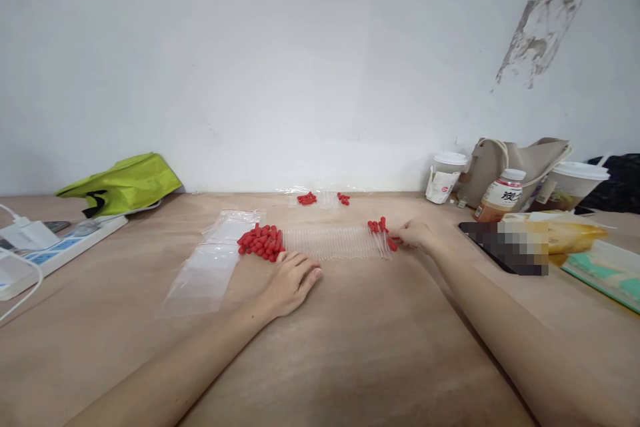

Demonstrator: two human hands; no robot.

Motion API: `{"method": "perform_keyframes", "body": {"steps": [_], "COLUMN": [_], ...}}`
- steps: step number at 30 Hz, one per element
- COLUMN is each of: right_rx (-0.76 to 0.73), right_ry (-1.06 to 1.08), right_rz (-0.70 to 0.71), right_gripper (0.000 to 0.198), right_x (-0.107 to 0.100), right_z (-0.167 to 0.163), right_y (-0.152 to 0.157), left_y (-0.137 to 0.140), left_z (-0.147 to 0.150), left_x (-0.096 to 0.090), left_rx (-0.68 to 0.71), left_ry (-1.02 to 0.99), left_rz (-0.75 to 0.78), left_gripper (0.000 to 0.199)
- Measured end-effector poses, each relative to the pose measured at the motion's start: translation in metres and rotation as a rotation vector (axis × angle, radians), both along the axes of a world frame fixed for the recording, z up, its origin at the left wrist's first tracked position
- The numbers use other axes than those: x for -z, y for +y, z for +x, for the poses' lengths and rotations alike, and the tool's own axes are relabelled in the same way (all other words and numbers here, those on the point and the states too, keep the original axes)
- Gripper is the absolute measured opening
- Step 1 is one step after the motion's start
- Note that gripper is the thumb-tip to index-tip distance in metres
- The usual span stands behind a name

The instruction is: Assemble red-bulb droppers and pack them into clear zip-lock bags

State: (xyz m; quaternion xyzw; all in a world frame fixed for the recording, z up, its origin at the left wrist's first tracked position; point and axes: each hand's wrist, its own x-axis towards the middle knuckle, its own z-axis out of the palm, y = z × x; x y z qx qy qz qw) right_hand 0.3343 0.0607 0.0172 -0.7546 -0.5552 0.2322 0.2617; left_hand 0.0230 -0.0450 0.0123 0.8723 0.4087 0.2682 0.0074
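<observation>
A row of thin clear tubes (327,243) lies side by side on the brown-covered table. At its left end is a pile of red rubber bulbs (260,242). My left hand (291,280) rests palm down just in front of the bulbs and tubes, fingers loosely stretched and thumb apart. At the row's right end lie several clear droppers with red bulbs (379,225), some crossing one another. My right hand (413,235) has its fingertips pinched together at a red-bulbed dropper (393,245) there. Its fingers partly hide the contact.
Flat clear zip bags (203,273) lie left of the bulbs. A clear bag of red-bulbed droppers (327,199) sits by the wall. A power strip (65,253) and green bag (125,183) are left; cups, a bottle (501,197) and a dark phone-like slab (487,247) stand right.
</observation>
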Motion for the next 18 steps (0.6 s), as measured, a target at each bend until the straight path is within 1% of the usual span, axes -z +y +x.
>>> {"method": "perform_keyframes", "body": {"steps": [4,6,8,9,11,12,14,17,18], "right_rx": [0.018,0.031,0.05,0.054,0.026,-0.02,-0.184,-0.535,-0.611], "right_ry": [-0.027,-0.045,-0.063,-0.066,-0.035,-0.003,0.058,-0.005,-0.028], "right_rz": [0.034,0.065,0.112,0.168,0.335,0.428,0.578,0.659,0.671], "right_gripper": [0.022,0.022,0.02,0.018,0.018,0.02,0.029,0.029,0.027], "right_x": [-0.001,-0.003,-0.007,-0.009,-0.011,-0.01,-0.007,0.004,0.008], "right_z": [0.001,0.003,0.004,0.002,-0.005,-0.011,-0.029,-0.058,-0.067], "right_y": [-0.003,-0.004,-0.006,-0.008,-0.014,-0.018,-0.032,-0.061,-0.071], "left_y": [-0.001,-0.001,0.0,0.002,0.006,0.009,0.016,0.027,0.03], "left_z": [0.001,0.002,0.0,-0.002,-0.008,-0.012,-0.019,-0.023,-0.021], "left_x": [0.001,0.001,-0.001,-0.003,-0.008,-0.012,-0.018,-0.022,-0.022], "left_rx": [-0.004,-0.043,-0.146,-0.214,-0.345,-0.395,-0.457,-0.487,-0.493], "left_ry": [0.002,0.005,0.004,0.001,0.0,0.006,0.036,0.109,0.131], "left_rz": [0.018,0.042,0.089,0.117,0.165,0.182,0.205,0.195,0.179], "left_gripper": [0.025,0.025,0.023,0.02,0.013,0.012,0.01,0.009,0.01]}}
